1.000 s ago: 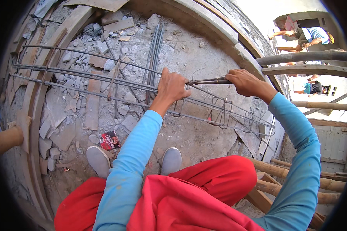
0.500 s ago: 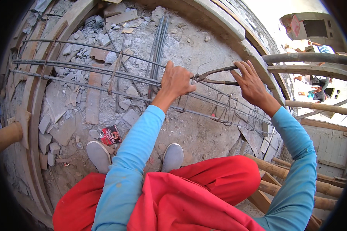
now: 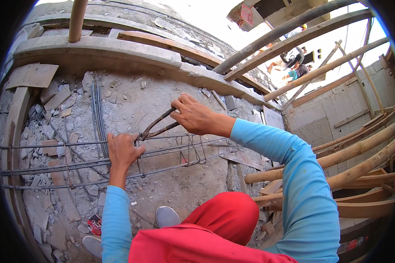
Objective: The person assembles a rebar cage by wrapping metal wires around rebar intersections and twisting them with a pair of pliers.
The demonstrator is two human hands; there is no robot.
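Note:
My left hand (image 3: 122, 151) is closed round the upper steel bar of a long rebar cage (image 3: 44, 171), beside a wire stirrup (image 3: 140, 165). My right hand (image 3: 196, 115) grips the handles of a pair of dark pincers (image 3: 152, 128). The jaws of the pincers meet the upper bar and stirrup just right of my left fingers. A thin wire sticks up by the jaws. Several loose bent stirrups (image 3: 193, 151) hang on the cage farther right.
Broken concrete rubble (image 3: 39, 127) lies under the cage's left end. Loose rebar rods (image 3: 98, 116) lie beyond my left hand. A concrete ledge (image 3: 96, 51) runs across the back. Bamboo poles (image 3: 320, 164) extend along the right. People (image 3: 294, 59) are in the distance.
The view has swung to the right, so my hands and the cage appear farther left. The pincers' handles have come closer together, and my right hand has closed round them. My left hand keeps its grip.

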